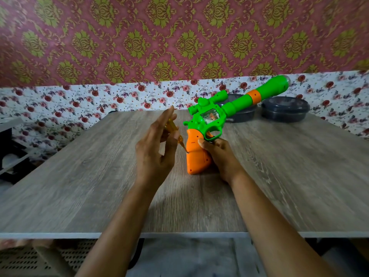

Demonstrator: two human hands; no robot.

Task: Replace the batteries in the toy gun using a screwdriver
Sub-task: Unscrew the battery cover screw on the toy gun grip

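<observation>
A green toy gun [225, 107] with an orange grip [196, 156] stands on the wooden table [79, 186], its butt on the tabletop and its barrel pointing up to the right. My right hand [221, 156] grips the orange handle from the right side, thumb on its face. My left hand [157, 146] holds a screwdriver with a clear yellow handle [171, 125] between thumb and extended fingers. The screwdriver tip rests at a screw hole on the left edge of the grip. No batteries are visible.
Two dark round lidded containers [285, 108] sit at the back right of the table, one partly behind the gun barrel. A flowered wall runs behind the table. A white shelf [10, 148] stands at the left. The table's near edge is at my forearms.
</observation>
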